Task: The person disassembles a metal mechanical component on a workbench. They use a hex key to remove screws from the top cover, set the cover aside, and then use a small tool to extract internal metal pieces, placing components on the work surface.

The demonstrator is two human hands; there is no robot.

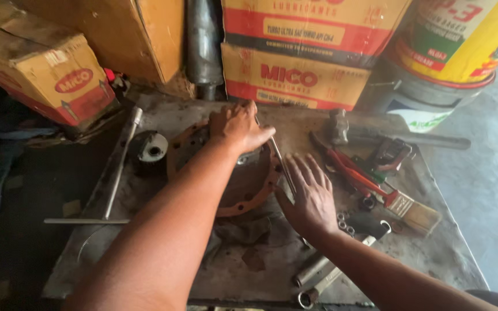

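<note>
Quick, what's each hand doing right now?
Left hand: lies palm down on the round rusty metal housing, gripping nothing visible.
Right hand: open, fingers spread, resting against a thin metal rod.

A round, rust-orange flanged housing (pixel 243 190) lies flat on the bench, a thin steel rod (pixel 280 164) slanting across it.
</note>
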